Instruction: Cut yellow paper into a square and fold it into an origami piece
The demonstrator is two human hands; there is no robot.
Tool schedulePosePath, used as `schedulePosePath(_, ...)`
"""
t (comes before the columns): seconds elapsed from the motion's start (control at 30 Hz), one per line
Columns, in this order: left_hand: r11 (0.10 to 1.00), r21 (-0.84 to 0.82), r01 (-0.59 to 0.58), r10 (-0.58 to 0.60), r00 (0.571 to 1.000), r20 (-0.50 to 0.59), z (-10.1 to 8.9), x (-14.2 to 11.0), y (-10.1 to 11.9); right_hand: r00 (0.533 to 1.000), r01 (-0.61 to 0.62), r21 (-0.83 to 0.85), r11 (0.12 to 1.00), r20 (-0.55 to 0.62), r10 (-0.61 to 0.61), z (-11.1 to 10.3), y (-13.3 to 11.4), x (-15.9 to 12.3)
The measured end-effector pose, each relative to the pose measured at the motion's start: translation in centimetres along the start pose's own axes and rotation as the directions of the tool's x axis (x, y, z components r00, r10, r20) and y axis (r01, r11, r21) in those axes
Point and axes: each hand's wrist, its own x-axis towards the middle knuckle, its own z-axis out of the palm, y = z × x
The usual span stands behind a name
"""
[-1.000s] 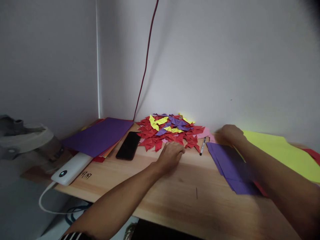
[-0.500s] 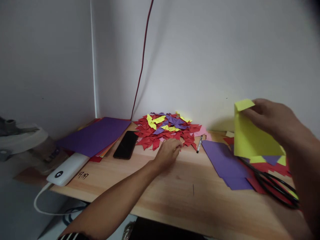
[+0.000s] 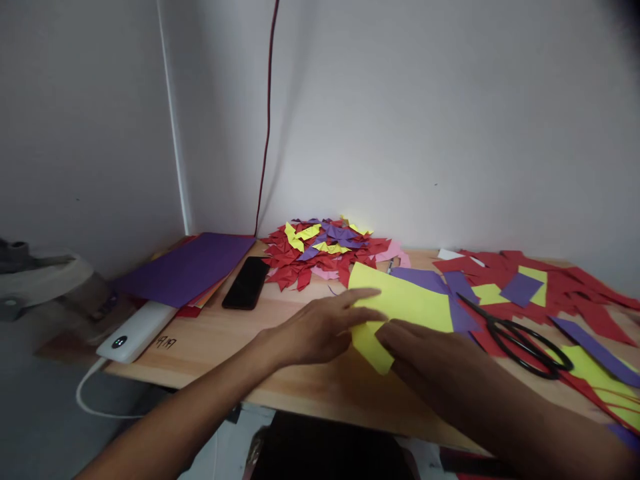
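Note:
A folded sheet of yellow paper (image 3: 407,297) is up in front of me, above the middle of the desk. My right hand (image 3: 425,343) grips its lower edge near the folded flap. My left hand (image 3: 320,330) reaches to the paper's left side with the fingers stretched out and apart, the fingertips over the sheet. Behind the paper lie purple sheets (image 3: 463,313), partly covered by it. Black-handled scissors (image 3: 520,340) rest to the right of my right hand.
A heap of folded red, yellow and purple paper pieces (image 3: 320,247) sits against the wall. Left of it are a phone (image 3: 246,283), a stack of coloured sheets (image 3: 190,270) and a white power bank (image 3: 137,331) with a cable. Red paper scraps (image 3: 565,287) cover the desk's right side.
My right hand has brought the yellow paper leftward and down from the right side. My left hand has moved from the desk by the heap to the paper's left side. The view has turned rightward.

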Motion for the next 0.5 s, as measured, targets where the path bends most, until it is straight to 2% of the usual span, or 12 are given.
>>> schedulePosePath(0.1, 1.000, 0.020, 0.018, -0.018, 0.999, -0.042, 1.9, -2.9, 0.5, 0.988, 0.119, 0.043, 0.992, 0.093, -0.123, 1.4, -1.0, -1.2)
schedulePosePath(0.23, 0.996, -0.028, 0.081, -0.084, 0.984, -0.156, 3.9, -5.6, 0.7, 0.975, 0.129, 0.113, 0.985, 0.168, -0.147, 1.7, -2.2, -2.9)
schedulePosePath(0.37, 0.981, -0.144, 0.132, -0.169, 0.943, -0.286, 4.4, -6.7, 1.2, 0.974, 0.079, 0.107, 0.991, 0.202, -0.099, 1.7, -1.4, -4.8)
schedulePosePath(0.5, 0.970, -0.175, 0.171, -0.221, 0.918, -0.328, 4.1, -7.6, 1.5, 0.991, -0.007, 0.090, 0.996, 0.130, -0.005, 2.6, 1.0, -6.8)
